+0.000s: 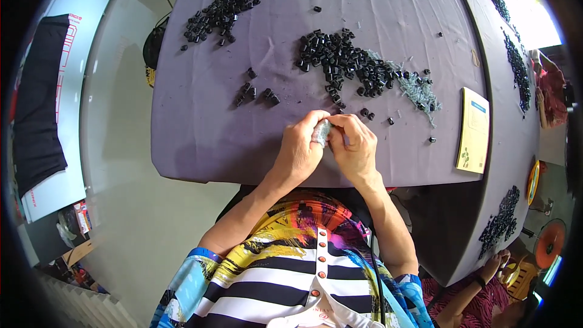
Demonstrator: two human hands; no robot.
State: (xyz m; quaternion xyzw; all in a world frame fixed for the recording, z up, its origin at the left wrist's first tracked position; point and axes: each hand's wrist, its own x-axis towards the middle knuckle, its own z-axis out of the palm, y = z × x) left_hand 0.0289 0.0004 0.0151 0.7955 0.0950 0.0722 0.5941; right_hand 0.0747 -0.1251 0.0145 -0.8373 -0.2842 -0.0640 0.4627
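My left hand [300, 144] and my right hand [353, 146] meet above the near part of the cloth-covered table [255, 152], fingertips pinched together. What they pinch is too small or hidden to make out. A pale grey wrapping [321, 133] shows between them, seemingly around a finger of my left hand. Just beyond lies a long pile of small black cylindrical plastic pieces [331, 54]. At its right end spreads a heap of small, pale, translucent slivers [419, 90]. A few black pieces joined in short clusters [246, 92] rest to the left of my hands.
Another pile of black pieces [221, 15] sits at the far left. A yellow booklet [473, 130] lies near the right edge. On the adjoining table, more black pieces [501, 222] lie close to another person's hands [495, 265]. A white box with dark cloth [42, 103] stands left.
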